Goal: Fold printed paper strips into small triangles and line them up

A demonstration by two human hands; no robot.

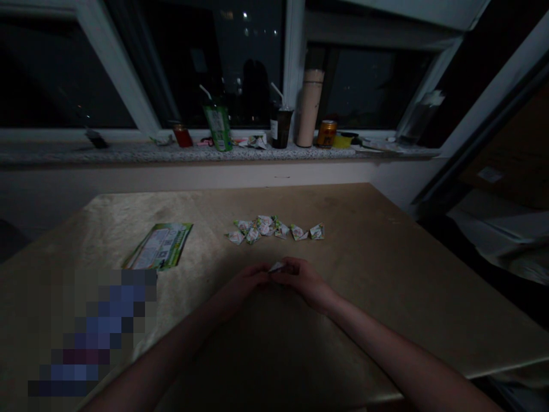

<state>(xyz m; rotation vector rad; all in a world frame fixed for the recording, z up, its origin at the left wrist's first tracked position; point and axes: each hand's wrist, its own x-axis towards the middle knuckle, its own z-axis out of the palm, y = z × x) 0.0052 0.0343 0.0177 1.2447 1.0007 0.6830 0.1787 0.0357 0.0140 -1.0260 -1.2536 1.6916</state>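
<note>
My left hand (pixel 246 281) and my right hand (pixel 302 280) meet over the middle of the wooden table (pixel 386 257). Both pinch one small folded piece of white paper (pixel 277 266) between their fingertips. Just beyond the hands, a row of several small folded paper pieces (pixel 274 229) with green and pink print lies on the table. A green and white printed leaflet (pixel 159 246) lies flat to the left of them.
A blurred patch (pixel 94 332) covers the table's near left part. A stone windowsill (pixel 64 153) behind holds a green cup with a straw (pixel 218 127), a dark cup (pixel 281 127), a tall beige flask (pixel 310 107), a red jar (pixel 183 136) and an orange can (pixel 326 133). The table's right edge drops beside dim clutter.
</note>
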